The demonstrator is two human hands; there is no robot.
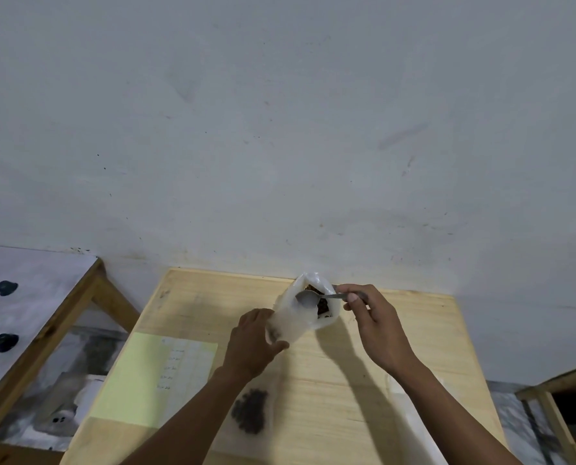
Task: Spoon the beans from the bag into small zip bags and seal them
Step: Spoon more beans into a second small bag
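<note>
The left hand (256,344) gripped the bean bag (308,305) near the tabletop's (414,330) far edge, its mouth tilted open. The right hand (377,325) pinched the spoon (308,299), whose bowl hovered empty at the opening. Better to dip deep, level the scoop, and lift slowly toward the small zip bag (251,411) lying nearer.

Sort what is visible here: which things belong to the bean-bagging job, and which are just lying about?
In use:
- bean bag, held by the left hand
- spoon, pinched by the right hand
- small zip bag of beans, lying flat on the table

Lying about:
- yellow sheet
- clear handwritten sheet
- dark round objects on the side table
</note>
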